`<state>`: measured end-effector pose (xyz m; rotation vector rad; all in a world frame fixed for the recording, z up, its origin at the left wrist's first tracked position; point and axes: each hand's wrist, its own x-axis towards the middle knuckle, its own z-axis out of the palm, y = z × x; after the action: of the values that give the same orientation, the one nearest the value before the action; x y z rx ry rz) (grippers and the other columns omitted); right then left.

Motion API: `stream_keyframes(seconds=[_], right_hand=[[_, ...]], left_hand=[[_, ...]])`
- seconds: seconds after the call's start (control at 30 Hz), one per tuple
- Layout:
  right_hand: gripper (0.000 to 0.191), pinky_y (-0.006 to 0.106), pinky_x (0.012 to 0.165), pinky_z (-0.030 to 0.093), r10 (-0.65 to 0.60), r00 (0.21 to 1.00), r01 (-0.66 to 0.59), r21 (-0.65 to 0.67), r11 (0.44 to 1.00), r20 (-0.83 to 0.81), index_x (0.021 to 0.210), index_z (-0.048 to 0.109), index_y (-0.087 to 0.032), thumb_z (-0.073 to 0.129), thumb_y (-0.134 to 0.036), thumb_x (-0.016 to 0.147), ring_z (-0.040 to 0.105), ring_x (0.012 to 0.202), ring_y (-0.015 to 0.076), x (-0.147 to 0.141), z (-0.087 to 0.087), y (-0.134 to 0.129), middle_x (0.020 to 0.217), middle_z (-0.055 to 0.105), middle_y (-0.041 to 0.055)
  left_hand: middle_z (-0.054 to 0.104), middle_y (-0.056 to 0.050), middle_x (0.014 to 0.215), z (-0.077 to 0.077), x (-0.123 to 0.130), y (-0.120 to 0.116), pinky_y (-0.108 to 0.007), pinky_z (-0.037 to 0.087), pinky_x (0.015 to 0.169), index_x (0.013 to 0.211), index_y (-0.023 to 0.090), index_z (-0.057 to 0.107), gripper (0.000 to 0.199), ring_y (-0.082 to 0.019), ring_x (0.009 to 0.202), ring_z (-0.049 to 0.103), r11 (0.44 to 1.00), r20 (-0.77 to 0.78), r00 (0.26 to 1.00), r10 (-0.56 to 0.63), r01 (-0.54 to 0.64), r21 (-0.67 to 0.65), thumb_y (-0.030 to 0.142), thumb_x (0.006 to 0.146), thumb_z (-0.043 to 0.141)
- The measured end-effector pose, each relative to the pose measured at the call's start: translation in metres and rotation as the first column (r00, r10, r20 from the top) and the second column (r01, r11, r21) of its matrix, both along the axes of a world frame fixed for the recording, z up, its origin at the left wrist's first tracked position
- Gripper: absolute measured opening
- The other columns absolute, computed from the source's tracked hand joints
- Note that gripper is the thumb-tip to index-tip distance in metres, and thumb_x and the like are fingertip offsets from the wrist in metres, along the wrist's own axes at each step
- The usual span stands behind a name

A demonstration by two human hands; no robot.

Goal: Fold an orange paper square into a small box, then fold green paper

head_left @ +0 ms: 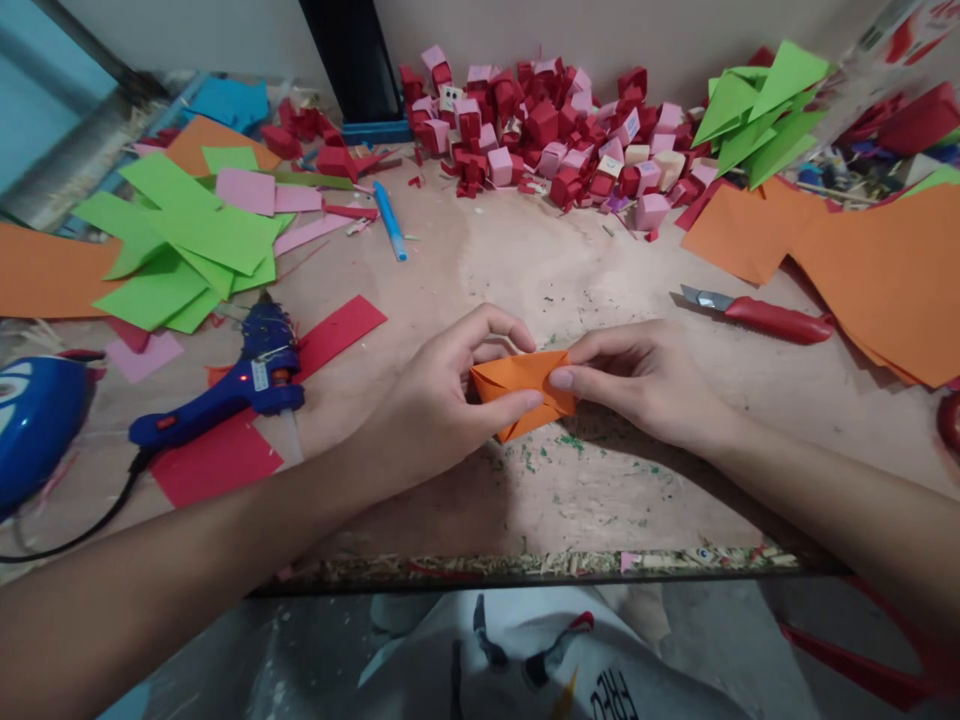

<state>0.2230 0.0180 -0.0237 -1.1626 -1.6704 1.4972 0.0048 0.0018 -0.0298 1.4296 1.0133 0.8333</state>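
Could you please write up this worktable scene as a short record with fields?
Left hand: holds one end of a folded orange paper
Right hand: pinches its other end
Left side: blue glue gun, loose green paper pieces
Right side: red-handled utility knife, blade exposed; orange sheets
Back: heap of red and pink paper pieces

Below your hands, your white garment carries dark letters, seemingly "FRE" and one unclear. You can't read the label on the glue gun left of them, nor the red print beyond them, far right.
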Motion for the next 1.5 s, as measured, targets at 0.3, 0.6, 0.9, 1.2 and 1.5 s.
stream_keyframes(seconds=[0.3,0.6,0.9,1.2,1.5], right_hand=[[0.024,0.028,0.059,0.052,0.002,1.000,-0.001,0.038,0.999,-0.022,0.084,0.081,-0.020,0.081,-0.044,0.087,0.065,0.065,0.0159,0.002,0.003,0.003,0.072,0.073,0.0018],[0.026,0.028,0.060,0.052,0.004,1.000,-0.004,0.082,0.997,0.006,0.079,0.080,-0.022,0.078,-0.045,0.090,0.065,0.066,0.0161,0.003,0.004,0.003,0.072,0.073,0.0011],[0.025,0.027,0.059,0.050,0.043,0.999,-0.044,0.063,0.997,0.018,0.080,0.079,-0.021,0.075,-0.042,0.094,0.063,0.064,0.0140,0.003,0.003,0.003,0.071,0.072,0.0004],[0.033,0.031,0.070,0.060,0.142,0.989,-0.144,-0.059,0.988,-0.033,0.086,0.081,-0.021,0.075,-0.053,0.093,0.073,0.071,0.0180,0.005,0.002,0.006,0.082,0.080,0.0049],[0.031,0.029,0.069,0.059,0.113,0.991,-0.118,-0.066,0.991,-0.067,0.083,0.079,-0.022,0.073,-0.049,0.096,0.073,0.072,0.0166,0.003,0.000,0.005,0.082,0.080,0.0048]], left_hand=[[0.072,0.004,0.089,0.001,-0.002,0.000,-0.017,0.052,0.057,0.105,0.024,0.061,0.028,-0.011,0.070,0.069,0.999,-0.036,0.999,-0.008,0.009,0.045,0.017,0.084,0.078],[0.072,0.004,0.091,0.001,-0.002,0.001,-0.018,0.054,0.064,0.104,0.024,0.065,0.027,-0.012,0.077,0.070,0.999,-0.094,0.995,-0.009,0.012,0.033,0.017,0.083,0.079],[0.070,0.001,0.079,0.010,-0.001,0.003,-0.020,0.050,0.060,0.088,0.019,0.074,0.009,-0.012,0.069,0.063,0.998,-0.120,0.991,0.060,-0.063,-0.026,0.025,0.084,0.078],[0.078,-0.003,0.092,0.003,-0.006,0.005,-0.027,0.061,0.067,0.098,0.021,0.076,0.022,-0.020,0.079,0.074,0.982,0.034,0.982,0.186,-0.184,-0.040,0.032,0.081,0.084],[0.079,-0.004,0.102,0.003,-0.005,0.006,-0.024,0.062,0.076,0.106,0.019,0.076,0.030,-0.018,0.089,0.074,0.969,0.113,0.964,0.242,-0.245,0.012,0.024,0.079,0.087]])
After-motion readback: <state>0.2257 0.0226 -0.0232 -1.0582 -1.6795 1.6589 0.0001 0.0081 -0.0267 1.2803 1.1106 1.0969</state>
